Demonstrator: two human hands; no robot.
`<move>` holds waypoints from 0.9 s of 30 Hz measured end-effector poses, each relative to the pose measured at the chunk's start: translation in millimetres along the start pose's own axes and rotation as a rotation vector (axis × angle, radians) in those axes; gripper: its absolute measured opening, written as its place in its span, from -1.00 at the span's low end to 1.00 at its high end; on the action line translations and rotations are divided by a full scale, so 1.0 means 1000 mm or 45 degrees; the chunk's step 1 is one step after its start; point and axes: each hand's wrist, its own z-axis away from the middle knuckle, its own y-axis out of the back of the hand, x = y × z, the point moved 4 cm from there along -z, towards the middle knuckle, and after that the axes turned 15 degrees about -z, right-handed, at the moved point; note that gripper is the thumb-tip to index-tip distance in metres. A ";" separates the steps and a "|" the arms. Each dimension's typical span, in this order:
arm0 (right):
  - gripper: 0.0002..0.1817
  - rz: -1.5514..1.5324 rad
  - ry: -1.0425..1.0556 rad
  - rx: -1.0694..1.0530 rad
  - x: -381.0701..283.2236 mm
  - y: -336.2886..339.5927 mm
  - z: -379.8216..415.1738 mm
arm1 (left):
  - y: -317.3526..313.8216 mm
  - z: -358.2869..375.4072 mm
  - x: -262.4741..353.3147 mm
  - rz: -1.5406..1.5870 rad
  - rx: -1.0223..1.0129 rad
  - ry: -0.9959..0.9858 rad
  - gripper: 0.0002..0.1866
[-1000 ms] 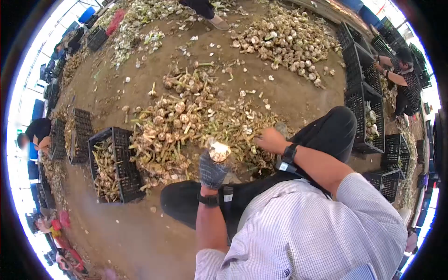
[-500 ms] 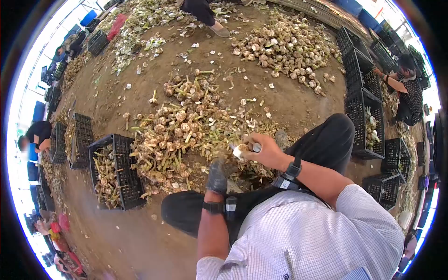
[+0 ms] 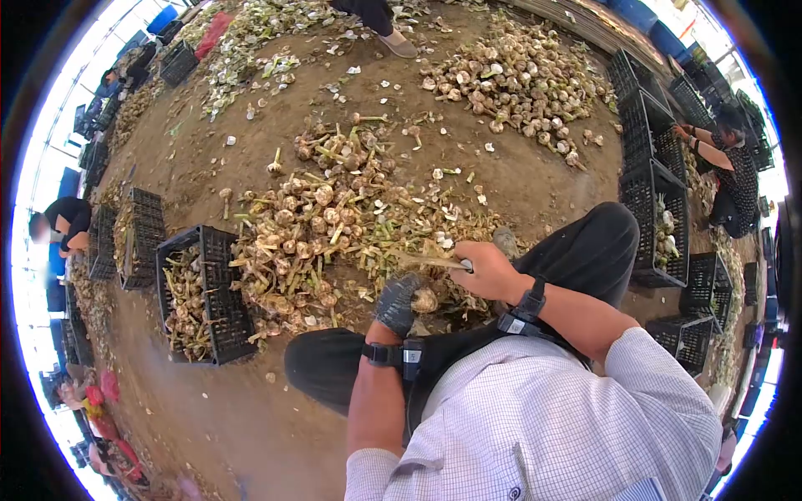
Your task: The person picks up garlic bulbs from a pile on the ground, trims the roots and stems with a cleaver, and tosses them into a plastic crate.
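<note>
My left hand [image 3: 397, 304], in a dark grey glove, is closed on a garlic bulb [image 3: 425, 301] that shows at its fingertips, just above my lap. My bare right hand [image 3: 486, 272] is closed around a small tool with a grey metal end [image 3: 466, 265]; most of the tool is hidden in the fist. From the right hand's fingers a long tan strip, like a dry garlic stalk [image 3: 428, 260], points left over the trimmings. A heap of garlic with stalks [image 3: 305, 221] lies on the ground right in front of both hands.
To the left stands a black crate [image 3: 225, 292] of stalked garlic. A second pile of garlic bulbs [image 3: 518, 79] lies far right. Stacked black crates [image 3: 639, 200] line the right side, where a person [image 3: 731, 171] crouches. Another person's foot [image 3: 398, 44] shows at the top.
The white trimmed bulb in my right hand's fingers is gone, and a tan stalk-like strip is there. My left hand, blurred before, now holds a garlic bulb.
</note>
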 end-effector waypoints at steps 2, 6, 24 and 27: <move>-0.70 0.116 -0.066 -0.055 0.005 -0.004 -0.003 | 0.011 0.005 0.003 -0.266 0.116 -0.174 -0.66; -0.63 0.584 -0.412 -0.316 0.115 -0.002 -0.003 | 0.023 0.008 0.002 0.529 -0.049 0.114 -0.54; -0.66 -0.304 -0.701 0.662 0.086 0.141 -0.061 | -0.011 -0.011 -0.007 0.378 0.299 0.503 -0.28; -0.71 -0.611 -0.511 1.124 0.089 0.237 -0.081 | -0.014 0.002 -0.028 1.248 0.371 0.678 -0.39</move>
